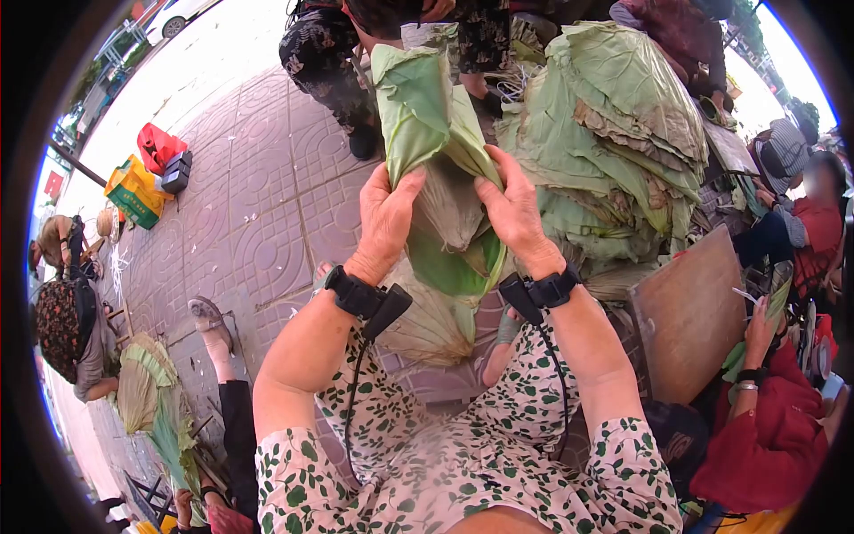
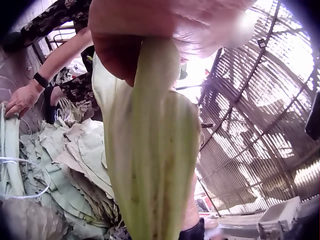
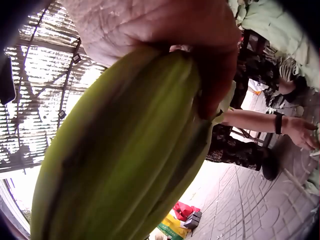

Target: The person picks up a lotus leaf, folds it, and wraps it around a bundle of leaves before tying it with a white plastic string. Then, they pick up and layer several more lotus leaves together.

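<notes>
Both hands hold up a folded lotus leaf (image 1: 411, 116), green outside with a greyish-brown layer inside. My left hand (image 1: 389, 218) pinches its left edge between thumb and fingers. On the opposite edge, my right hand (image 1: 516, 212) grips in the same way. The leaf's lower part (image 1: 445, 267) hangs between the wrists. In the left wrist view, pale ribbed folds of the leaf (image 2: 152, 150) run down from the palm. The right wrist view shows a bulging green fold (image 3: 120, 150) beneath that hand. Below, a brownish-green leaf bundle (image 1: 418, 329) lies between the knees.
A tall stack of lotus leaves (image 1: 614, 133) stands ahead to the right, beside a brown board (image 1: 689, 316). People sit close by on several sides. A yellow-green bag (image 1: 135, 191) and a red bag (image 1: 162, 148) stand on the paving at left.
</notes>
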A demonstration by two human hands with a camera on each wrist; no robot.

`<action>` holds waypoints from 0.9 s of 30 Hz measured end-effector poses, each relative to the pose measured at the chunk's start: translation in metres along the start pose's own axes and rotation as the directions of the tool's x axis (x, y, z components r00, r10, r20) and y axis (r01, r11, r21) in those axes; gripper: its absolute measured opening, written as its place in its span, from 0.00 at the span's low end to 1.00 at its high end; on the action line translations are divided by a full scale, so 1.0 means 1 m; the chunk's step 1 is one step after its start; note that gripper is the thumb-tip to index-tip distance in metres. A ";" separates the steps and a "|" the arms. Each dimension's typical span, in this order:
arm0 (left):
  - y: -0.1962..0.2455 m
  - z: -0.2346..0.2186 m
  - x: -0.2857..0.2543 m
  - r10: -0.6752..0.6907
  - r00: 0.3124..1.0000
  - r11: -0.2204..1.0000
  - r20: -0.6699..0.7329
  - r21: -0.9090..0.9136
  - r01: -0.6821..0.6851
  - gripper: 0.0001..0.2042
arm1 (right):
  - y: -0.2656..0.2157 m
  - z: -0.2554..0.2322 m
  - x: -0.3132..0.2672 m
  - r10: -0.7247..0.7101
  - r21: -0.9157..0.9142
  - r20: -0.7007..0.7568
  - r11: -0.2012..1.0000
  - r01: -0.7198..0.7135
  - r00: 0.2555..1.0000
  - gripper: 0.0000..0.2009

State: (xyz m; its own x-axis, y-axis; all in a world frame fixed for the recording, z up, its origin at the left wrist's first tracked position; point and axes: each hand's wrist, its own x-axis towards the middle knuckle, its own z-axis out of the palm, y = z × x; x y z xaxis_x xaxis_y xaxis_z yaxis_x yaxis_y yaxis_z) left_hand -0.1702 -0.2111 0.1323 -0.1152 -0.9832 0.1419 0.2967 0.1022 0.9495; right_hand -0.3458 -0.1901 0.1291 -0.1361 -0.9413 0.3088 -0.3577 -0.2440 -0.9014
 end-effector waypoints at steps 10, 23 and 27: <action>-0.004 -0.001 0.002 -0.023 0.999 0.999 -0.027 0.038 0.024 0.14 | 0.006 0.000 0.002 -0.049 0.027 -0.057 0.998 0.051 0.997 0.22; -0.004 0.001 0.000 -0.010 0.999 1.000 -0.048 0.024 0.011 0.13 | 0.004 0.001 0.001 -0.020 0.036 -0.022 0.999 0.021 1.000 0.22; -0.007 -0.001 0.000 -0.004 0.999 1.000 -0.045 0.028 0.005 0.13 | 0.004 0.002 0.000 -0.064 0.022 -0.026 0.998 0.065 0.998 0.22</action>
State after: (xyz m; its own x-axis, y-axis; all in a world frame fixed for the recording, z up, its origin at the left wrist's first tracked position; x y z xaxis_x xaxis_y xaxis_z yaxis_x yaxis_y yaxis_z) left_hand -0.1715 -0.2124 0.1251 -0.0732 -0.9894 0.1254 0.2697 0.1014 0.9576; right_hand -0.3459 -0.1914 0.1247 -0.1369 -0.9172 0.3741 -0.3455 -0.3097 -0.8858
